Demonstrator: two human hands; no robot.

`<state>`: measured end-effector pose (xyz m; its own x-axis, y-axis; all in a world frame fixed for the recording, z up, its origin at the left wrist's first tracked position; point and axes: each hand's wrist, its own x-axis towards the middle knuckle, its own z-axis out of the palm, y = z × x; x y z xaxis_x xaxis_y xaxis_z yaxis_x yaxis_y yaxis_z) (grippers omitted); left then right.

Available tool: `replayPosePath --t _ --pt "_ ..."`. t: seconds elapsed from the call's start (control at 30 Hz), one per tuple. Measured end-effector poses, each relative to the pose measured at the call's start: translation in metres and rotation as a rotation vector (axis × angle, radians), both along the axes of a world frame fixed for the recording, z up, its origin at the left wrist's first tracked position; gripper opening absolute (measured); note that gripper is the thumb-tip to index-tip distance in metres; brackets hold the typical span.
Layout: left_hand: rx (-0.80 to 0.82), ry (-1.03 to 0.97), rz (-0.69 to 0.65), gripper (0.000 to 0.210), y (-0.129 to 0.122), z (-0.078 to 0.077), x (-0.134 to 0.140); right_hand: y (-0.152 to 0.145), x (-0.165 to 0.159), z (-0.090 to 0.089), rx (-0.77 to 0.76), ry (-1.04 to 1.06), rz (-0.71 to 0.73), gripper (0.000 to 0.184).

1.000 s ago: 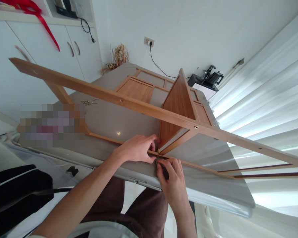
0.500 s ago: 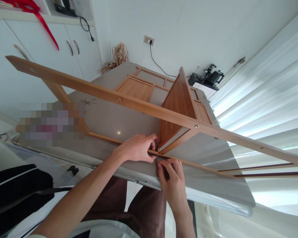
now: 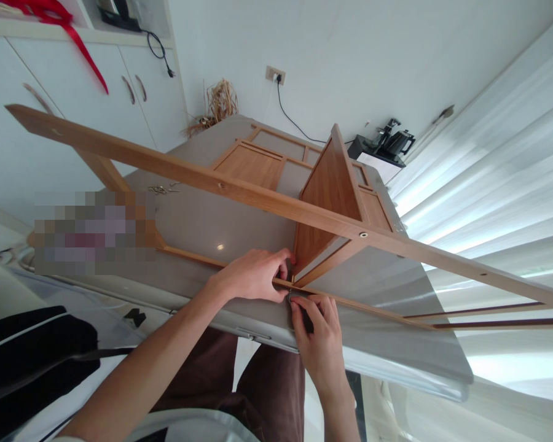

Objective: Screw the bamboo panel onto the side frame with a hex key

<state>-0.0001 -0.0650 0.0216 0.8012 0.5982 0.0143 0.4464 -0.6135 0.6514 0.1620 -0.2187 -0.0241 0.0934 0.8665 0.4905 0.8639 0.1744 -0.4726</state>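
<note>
A light-brown wooden frame (image 3: 258, 195) stands on its side on the grey table, with a wooden panel (image 3: 330, 184) set upright across it. My left hand (image 3: 253, 273) is closed around the frame's lower rail (image 3: 364, 309), right where the panel's crosspiece (image 3: 325, 264) meets it. On the near side of that joint, my right hand (image 3: 317, 322) pinches a thin metal piece (image 3: 290, 294) against the rail. Most of this piece is hidden by the fingertips, so its kind is unclear. The two hands nearly touch.
Several loose metal fasteners (image 3: 163, 189) lie on the grey table (image 3: 203, 215) to the left. A second wooden frame with panels (image 3: 249, 164) rests flat farther back. The long upper rail passes above my hands. White curtains (image 3: 502, 202) hang on the right; white cabinets (image 3: 92, 92) stand at left.
The whole view has shifted very slightly. Both hands keep the same place and grip at the joint; the frame has not visibly moved.
</note>
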Motion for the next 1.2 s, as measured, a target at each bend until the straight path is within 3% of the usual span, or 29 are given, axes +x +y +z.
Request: replayPosePath --t 0.57,0.77,0.97,1.2 --pt "0.006 0.006 -0.017 0.044 0.0 0.001 0.0 0.0 0.0 -0.001 0.004 0.025 0.004 0.014" --pt "0.018 0.043 -0.04 0.04 0.003 0.008 0.001 0.0 0.002 -0.001 -0.002 0.034 0.004 0.013" --pt "0.084 0.121 -0.071 0.031 0.008 0.02 0.006 0.001 0.0 0.001 0.015 0.039 -0.006 0.013" --pt "0.171 0.179 -0.049 0.035 0.003 0.016 0.009 0.001 0.0 0.0 0.024 0.041 -0.016 0.013"
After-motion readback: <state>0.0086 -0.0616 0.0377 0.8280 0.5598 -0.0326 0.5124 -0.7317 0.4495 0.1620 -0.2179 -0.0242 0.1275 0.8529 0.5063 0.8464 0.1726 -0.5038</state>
